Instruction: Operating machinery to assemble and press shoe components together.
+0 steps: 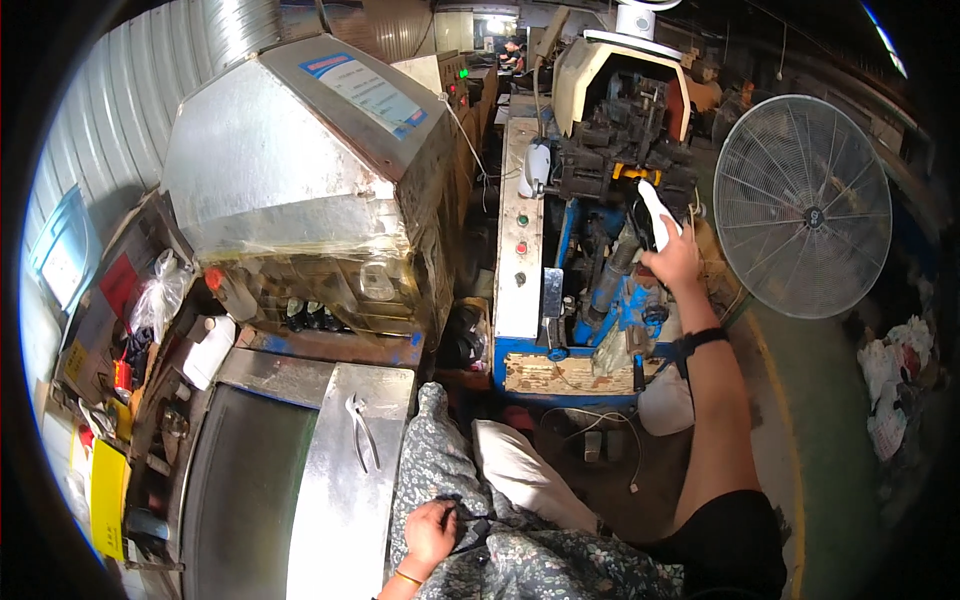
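Observation:
My right hand (677, 257) reaches forward and is closed around the near end of a long white shoe (657, 213) with a dark side. The shoe's far end points up at the dark metal head of a blue machine (605, 300), close below a yellow part (636, 172). Down at my lap, my left hand (430, 533) is curled against a dark thing (470, 537) lying on my floral apron (540, 560); what its fingers grip is hidden. Lasting-type pliers (362, 432) with curved handles lie on the metal plate to my left.
A large metal-hooded machine (290, 150) stands at left, beside a dark conveyor belt (245, 480). The blue machine's white panel (520, 300) carries several buttons. A big round fan (803, 207) stands at right. Cables (610, 415) hang below the machine. A cluttered shelf (150, 400) runs along the far left.

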### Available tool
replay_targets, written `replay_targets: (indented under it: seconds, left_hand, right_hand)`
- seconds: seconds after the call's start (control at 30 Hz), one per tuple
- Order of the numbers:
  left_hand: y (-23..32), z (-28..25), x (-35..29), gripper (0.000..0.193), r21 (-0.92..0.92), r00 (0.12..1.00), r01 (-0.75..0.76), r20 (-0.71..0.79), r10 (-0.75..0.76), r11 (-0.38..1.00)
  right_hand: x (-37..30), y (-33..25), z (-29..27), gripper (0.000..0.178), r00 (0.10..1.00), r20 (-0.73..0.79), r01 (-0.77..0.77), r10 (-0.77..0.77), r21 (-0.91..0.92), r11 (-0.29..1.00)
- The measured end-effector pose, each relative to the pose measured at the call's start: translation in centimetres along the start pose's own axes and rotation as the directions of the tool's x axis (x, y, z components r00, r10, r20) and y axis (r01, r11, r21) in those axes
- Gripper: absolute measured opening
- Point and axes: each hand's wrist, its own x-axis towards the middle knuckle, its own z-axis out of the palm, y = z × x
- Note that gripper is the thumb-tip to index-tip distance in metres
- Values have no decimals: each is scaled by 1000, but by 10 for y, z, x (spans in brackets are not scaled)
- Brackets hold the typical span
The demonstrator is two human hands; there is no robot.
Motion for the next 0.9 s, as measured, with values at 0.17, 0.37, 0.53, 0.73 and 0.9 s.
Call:
replay_targets:
  seconds: [0.17,0.37,0.53,0.73,0.9]
  left_hand:
    - [7,-18,-1,19,-392,954,297,168,-250,871]
    - [25,-40,84,45,-654,1000,-3,8,11,757]
    - [4,-68,95,57,-984,829,180,158,-536,-12]
    - [46,-92,35,41,-139,848,387,442,-292,912]
    - [5,-107,-8,46,-425,931,340,28,-364,839]
  right_hand:
    - [-104,-21,-21,83,926,-289,302,-243,180,936]
    - [-301,-134,-9,107,909,13,94,-416,967,236]
    - [-348,-176,-19,109,463,345,-263,-816,933,245]
    - [-353,-173,5,71,-249,463,-612,-851,606,509]
    - [-366,-152,18,58,-245,679,-949,-692,-21,316]
